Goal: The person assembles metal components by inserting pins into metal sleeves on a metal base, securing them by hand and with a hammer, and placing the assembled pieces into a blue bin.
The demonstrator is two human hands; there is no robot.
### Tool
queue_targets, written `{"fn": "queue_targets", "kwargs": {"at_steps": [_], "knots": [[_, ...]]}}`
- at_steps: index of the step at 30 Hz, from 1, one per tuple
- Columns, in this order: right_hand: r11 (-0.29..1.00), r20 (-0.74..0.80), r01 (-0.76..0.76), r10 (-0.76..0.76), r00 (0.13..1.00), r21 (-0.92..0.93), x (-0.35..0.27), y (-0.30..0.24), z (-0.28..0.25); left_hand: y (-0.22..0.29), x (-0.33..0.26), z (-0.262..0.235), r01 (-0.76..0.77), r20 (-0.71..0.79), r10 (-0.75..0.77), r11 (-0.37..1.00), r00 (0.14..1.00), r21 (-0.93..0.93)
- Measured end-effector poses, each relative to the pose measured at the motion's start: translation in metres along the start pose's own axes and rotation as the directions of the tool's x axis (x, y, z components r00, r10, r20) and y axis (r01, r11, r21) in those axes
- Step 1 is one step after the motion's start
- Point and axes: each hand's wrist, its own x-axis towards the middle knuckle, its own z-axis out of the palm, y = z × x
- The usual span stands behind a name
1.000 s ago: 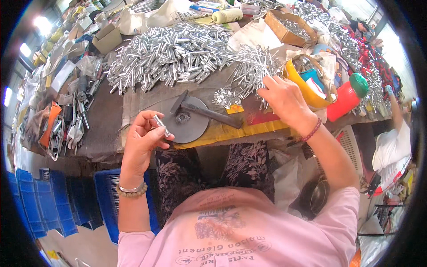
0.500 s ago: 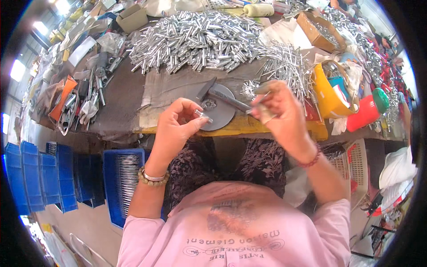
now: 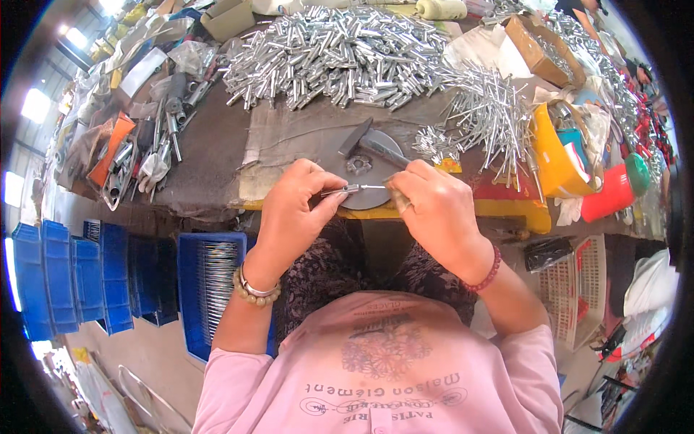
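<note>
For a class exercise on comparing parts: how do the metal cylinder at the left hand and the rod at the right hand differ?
The metal cylinder is thicker; the rod is much slimmer. The cylinder is pinched by the left hand, the rod by the right hand.

Both are silvery and held roughly in line above the grey disc. Whether the rod enters the cylinder is too small to tell.

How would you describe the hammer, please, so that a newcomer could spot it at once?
On the brown workbench, near the left hand and right hand, lies a flat, round, grey disc. The hammer lies across its far part, head at the upper left, handle slanting toward the right hand. Its dark, long-handled shape sets it apart from the heap of small, shiny silver pieces behind it.
</note>
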Motion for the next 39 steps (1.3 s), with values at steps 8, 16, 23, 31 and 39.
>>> {"fn": "queue_targets", "kwargs": {"at_steps": [8, 16, 23, 31, 39], "knots": [[0.960, -0.007, 0.194, -0.199, 0.980, -0.201, 0.003, 0.000, 0.000, 0.004, 0.004, -0.003, -0.133, -0.015, 0.136, 0.979, 0.991, 0.153], [0.971, -0.036, 0.206, -0.211, 0.977, -0.122, 0.008, 0.002, 0.002, -0.006, 0.002, -0.001, -0.073, -0.022, 0.074, 0.997, 0.997, 0.020], [0.988, -0.021, 0.155, -0.156, 0.988, -0.018, 0.012, 0.005, 0.005, -0.011, 0.000, 0.000, -0.064, -0.039, 0.063, 0.998, 0.997, -0.023], [0.988, -0.009, 0.149, -0.149, 0.989, 0.046, 0.018, 0.011, 0.012, -0.010, -0.002, 0.001, -0.066, -0.041, 0.065, 0.998, 0.997, -0.021], [0.980, -0.088, 0.175, -0.167, 0.982, 0.099, 0.014, 0.009, 0.024, -0.004, -0.003, -0.002, -0.079, -0.035, 0.081, 0.996, 0.996, 0.047]]}}
